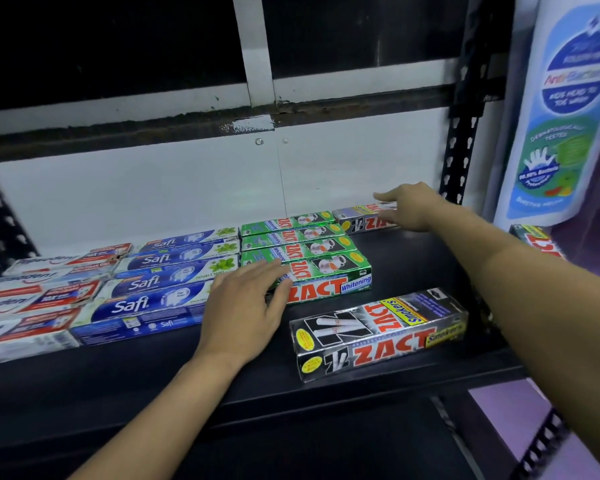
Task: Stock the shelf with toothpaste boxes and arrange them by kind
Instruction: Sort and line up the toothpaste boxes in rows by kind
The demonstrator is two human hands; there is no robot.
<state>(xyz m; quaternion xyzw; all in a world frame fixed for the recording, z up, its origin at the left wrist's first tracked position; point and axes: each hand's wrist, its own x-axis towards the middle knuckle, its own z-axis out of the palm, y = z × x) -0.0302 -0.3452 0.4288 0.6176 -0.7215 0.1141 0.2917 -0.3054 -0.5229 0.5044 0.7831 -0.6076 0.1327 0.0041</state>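
On the black shelf (413, 258) lie rows of toothpaste boxes: red-and-white boxes (39, 296) at the left, blue Safi boxes (153, 285) beside them, then green Zact Whitening boxes (312, 251). My left hand (246, 303) lies flat with straight fingers on the left end of the front green box. A silver Zact Smokers box (378, 334) sits alone, askew, near the shelf's front edge. At the back right, my right hand (409, 206) rests with extended fingers on another silver Zact Smokers box (354, 218).
A black perforated upright (461, 140) stands at the shelf's right end, with a white-and-blue poster (568, 109) beyond it. One more Zact box (537, 240) peeks out behind my right forearm. A white back panel (153, 195) closes the shelf.
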